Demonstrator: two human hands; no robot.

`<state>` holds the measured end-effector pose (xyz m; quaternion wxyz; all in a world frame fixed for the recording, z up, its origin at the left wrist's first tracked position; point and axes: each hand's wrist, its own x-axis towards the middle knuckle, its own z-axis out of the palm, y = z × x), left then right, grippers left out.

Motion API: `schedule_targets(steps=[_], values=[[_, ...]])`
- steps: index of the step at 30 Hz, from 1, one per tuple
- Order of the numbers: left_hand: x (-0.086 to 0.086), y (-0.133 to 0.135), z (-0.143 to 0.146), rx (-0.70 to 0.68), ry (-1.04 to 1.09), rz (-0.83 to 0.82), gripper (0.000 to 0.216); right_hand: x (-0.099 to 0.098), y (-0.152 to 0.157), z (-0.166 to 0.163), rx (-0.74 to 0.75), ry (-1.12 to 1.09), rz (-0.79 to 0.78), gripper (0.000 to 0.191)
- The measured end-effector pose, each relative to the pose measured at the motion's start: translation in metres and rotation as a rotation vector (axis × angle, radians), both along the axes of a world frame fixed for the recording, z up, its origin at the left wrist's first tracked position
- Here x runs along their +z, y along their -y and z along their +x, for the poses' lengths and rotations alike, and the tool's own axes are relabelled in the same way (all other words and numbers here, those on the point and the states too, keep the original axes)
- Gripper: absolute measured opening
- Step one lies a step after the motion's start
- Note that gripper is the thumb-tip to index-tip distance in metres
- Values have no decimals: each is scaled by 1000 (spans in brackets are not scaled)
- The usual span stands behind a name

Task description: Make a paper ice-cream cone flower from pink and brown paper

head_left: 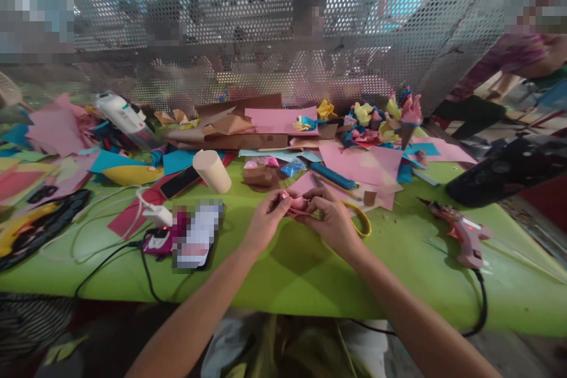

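A small curled piece of pink paper [297, 205] is pinched between both hands above the front middle of the green table. My left hand [266, 217] grips its left side with thumb and fingers, and my right hand [331, 218] closes on its right side. Just beyond the hands lie scissors with yellow handles [364, 225], partly hidden by my right hand. Behind them are pink paper sheets [376, 166], a blue zip pouch or case [333, 176] and a brown crumpled piece [260, 178].
A pink glue gun [465, 233] lies at right, its cord running off the front edge. A dark bottle [500, 174] lies beyond it. At left are a cream cylinder [212, 170], a phone [199, 235], and a power strip [162, 241] with cables. Paper flowers [363, 115] line the back.
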<state>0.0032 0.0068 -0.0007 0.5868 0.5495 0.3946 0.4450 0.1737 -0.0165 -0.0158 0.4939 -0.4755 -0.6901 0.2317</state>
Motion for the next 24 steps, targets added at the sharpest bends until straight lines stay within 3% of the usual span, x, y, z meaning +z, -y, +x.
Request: schedule_targets(steps=[7, 12, 15, 19, 24], values=[[-2, -3, -2, 38, 4, 0, 34, 6, 1, 3, 34, -7, -34, 18], [-1, -4, -3, 63, 27, -9, 32, 11, -1, 8, -63, -72, -6, 14], [0, -3, -3, 39, 51, -28, 31, 10, -4, 11, -57, -83, -101, 23], [0, -3, -2, -18, 117, -77, 33, 5, -8, 12, 140, -135, -255, 26], [1, -4, -2, -69, 186, -183, 36, 1, -9, 14, 128, -312, -464, 27]])
